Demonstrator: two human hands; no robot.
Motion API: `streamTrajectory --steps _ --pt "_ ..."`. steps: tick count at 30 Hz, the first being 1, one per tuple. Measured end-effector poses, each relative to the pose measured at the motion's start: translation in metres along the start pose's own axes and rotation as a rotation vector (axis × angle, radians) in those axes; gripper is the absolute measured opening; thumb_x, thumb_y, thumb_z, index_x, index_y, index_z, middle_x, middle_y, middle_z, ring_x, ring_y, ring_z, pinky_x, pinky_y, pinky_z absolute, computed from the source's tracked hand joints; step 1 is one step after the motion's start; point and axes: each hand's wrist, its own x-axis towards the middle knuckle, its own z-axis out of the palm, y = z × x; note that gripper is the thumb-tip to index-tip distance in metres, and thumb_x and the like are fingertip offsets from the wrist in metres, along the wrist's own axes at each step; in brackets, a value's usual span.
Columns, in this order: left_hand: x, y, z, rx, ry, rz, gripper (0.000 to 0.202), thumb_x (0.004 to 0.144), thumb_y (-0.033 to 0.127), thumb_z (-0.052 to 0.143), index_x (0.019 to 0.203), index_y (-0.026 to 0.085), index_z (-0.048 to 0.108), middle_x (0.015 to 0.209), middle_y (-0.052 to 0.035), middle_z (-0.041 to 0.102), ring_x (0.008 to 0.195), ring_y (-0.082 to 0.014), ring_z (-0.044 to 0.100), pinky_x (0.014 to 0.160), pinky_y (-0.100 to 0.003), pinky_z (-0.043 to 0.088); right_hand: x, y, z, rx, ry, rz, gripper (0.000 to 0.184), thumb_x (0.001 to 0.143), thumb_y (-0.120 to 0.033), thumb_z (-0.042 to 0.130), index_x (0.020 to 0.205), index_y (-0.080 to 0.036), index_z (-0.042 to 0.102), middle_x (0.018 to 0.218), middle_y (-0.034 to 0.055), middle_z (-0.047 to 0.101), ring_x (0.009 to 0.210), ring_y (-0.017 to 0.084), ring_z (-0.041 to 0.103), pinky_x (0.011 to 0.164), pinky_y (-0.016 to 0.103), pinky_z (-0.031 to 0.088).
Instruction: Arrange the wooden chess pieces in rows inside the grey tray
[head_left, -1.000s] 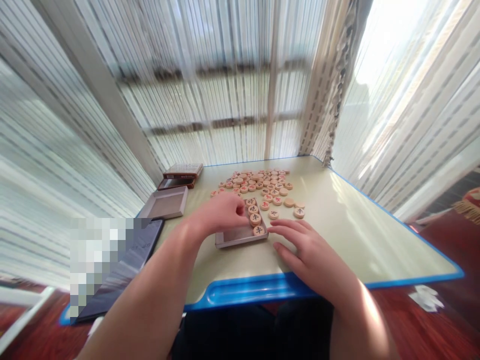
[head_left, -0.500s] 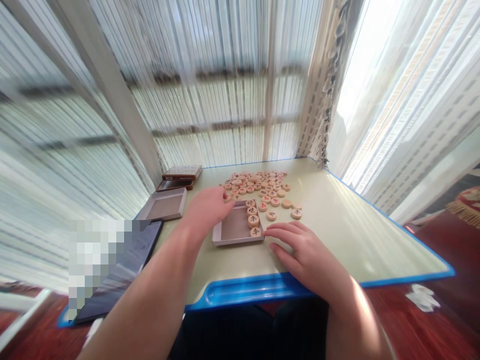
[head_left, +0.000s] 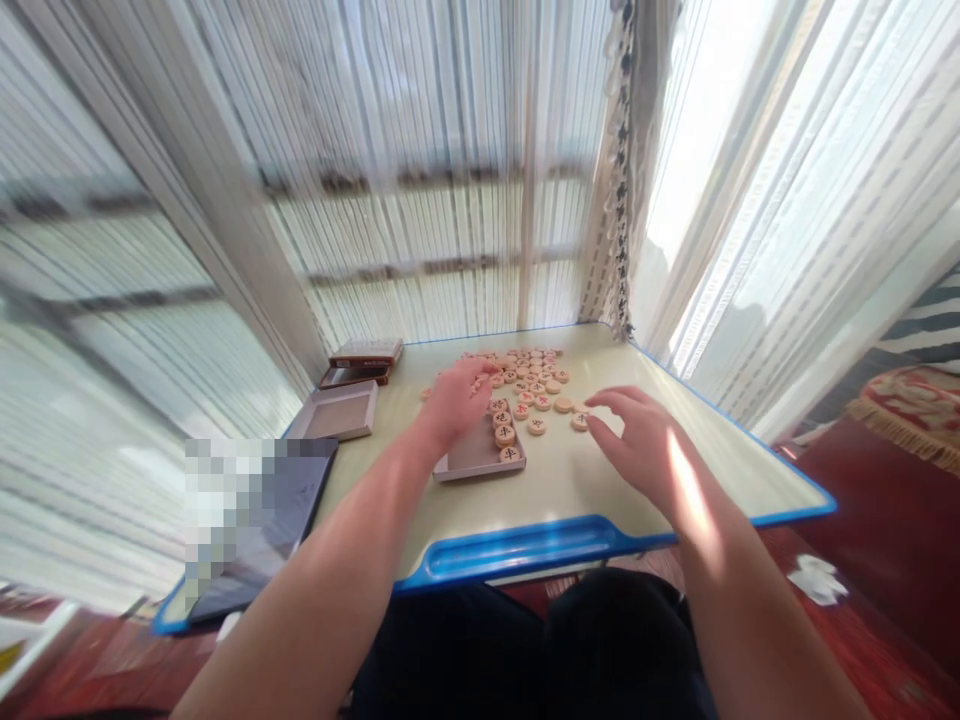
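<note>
Wooden pc (head_left: 579, 423) nr R hand (head_left: 636, 432); L hand (head_left: 459, 402) nr tray (head_left: 474, 456).

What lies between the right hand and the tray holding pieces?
The head view shows loose round pieces on the tabletop there: a black-marked one nearer the tray, another by the right hand.

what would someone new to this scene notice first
Probably the round pieces with red and black characters, spread over the middle and far part of the blue-edged table. Next, the shallow box, its far left corner behind the left hand, pieces lined along its right side.
</note>
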Motion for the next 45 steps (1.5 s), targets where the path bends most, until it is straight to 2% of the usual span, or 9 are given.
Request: streamTrajectory --steps 5,10,14,18,22,27,29,37,45 --pt "0.002 0.002 -0.003 -0.276 -0.02 -0.116 0.023 0.08 0.026 0.048 0.097 0.016 0.061 0.101 -0.0059 0.065 0.092 -0.0163 0.059 0.082 -0.03 0.047 0.028 0.0 0.019 -0.175 0.02 0.055 0.046 0.076 -0.037 0.054 0.116 -0.016 0.056 0.126 0.0178 0.042 0.111 0.033 0.045 0.089 0.047 0.039" --pt "0.0 0.007 -0.005 -0.349 -0.041 -0.16 0.024 0.077 0.031 0.053 0.093 0.016 0.064 0.096 -0.0057 0.067 0.09 -0.0164 0.059 0.081 -0.031 0.046 0.024 -0.002 0.034 -0.205 -0.164 0.029 0.038 0.082 -0.032 0.045 0.114 -0.017 0.058 0.111 0.0155 0.055 0.101 0.028 0.05 0.088 0.042 0.037" --pt "-0.002 0.006 -0.004 -0.236 -0.024 -0.105 0.025 0.077 0.034 0.053 0.091 0.017 0.065 0.093 -0.0051 0.067 0.083 -0.0158 0.06 0.075 -0.029 0.047 0.024 0.002 0.036 -0.191 -0.281 -0.021 0.031 0.084 -0.028 0.044 0.106 -0.014 0.062 0.101 0.0127 0.062 0.095 0.024 0.052 0.09 0.037 0.034" --pt "-0.004 0.003 -0.001 -0.076 0.026 -0.016 0.024 0.078 0.033 0.051 0.09 0.018 0.065 0.09 -0.0039 0.067 0.082 -0.0161 0.06 0.075 -0.029 0.046 0.027 0.007 0.041 -0.152 -0.225 -0.028 0.033 0.083 -0.027 0.047 0.11 -0.015 0.059 0.113 0.0112 0.058 0.1 0.022 0.051 0.091 0.034 0.031" --pt "-0.007 0.008 0.002 0.076 0.001 0.118 0.021 0.078 0.029 0.051 0.086 0.018 0.066 0.089 -0.0031 0.067 0.087 -0.0173 0.059 0.083 -0.03 0.043 0.029 0.007 0.043 -0.128 -0.216 -0.058 0.024 0.084 -0.025 0.045 0.094 -0.017 0.065 0.098 0.0078 0.065 0.092 0.019 0.053 0.089 0.033 0.032" --pt "-0.01 0.017 0.003 0.178 -0.027 0.241 0.02 0.079 0.029 0.052 0.091 0.02 0.066 0.093 -0.0031 0.067 0.092 -0.0184 0.057 0.087 -0.031 0.041 0.024 0.0 0.04 -0.038 -0.049 -0.132 0.021 0.082 -0.022 0.046 0.089 -0.019 0.066 0.093 0.005 0.067 0.091 0.021 0.052 0.087 0.034 0.035" --pt "-0.011 0.018 0.003 0.206 -0.042 0.271 0.02 0.079 0.029 0.052 0.091 0.019 0.066 0.093 -0.0035 0.067 0.092 -0.0189 0.057 0.087 -0.032 0.04 0.021 -0.003 0.039 -0.043 -0.101 -0.179 0.021 0.082 -0.023 0.047 0.086 -0.02 0.067 0.092 0.0046 0.067 0.09 0.02 0.052 0.088 0.033 0.034" --pt "-0.012 0.019 0.003 0.238 -0.026 0.252 0.02 0.081 0.027 0.049 0.086 0.019 0.066 0.088 -0.0039 0.068 0.089 -0.019 0.057 0.085 -0.033 0.041 0.016 -0.003 0.032 -0.009 -0.153 -0.148 0.025 0.081 -0.037 0.05 0.086 -0.021 0.068 0.094 0.0054 0.065 0.092 0.019 0.051 0.09 0.033 0.033" --pt "-0.012 0.014 0.002 0.255 -0.002 0.241 0.02 0.081 0.027 0.049 0.086 0.018 0.067 0.086 -0.0052 0.068 0.086 -0.02 0.057 0.081 -0.034 0.042 0.012 -0.003 0.028 -0.022 -0.222 -0.155 0.022 0.078 -0.035 0.052 0.084 -0.023 0.07 0.082 0.0025 0.068 0.084 0.019 0.05 0.086 0.034 0.036"
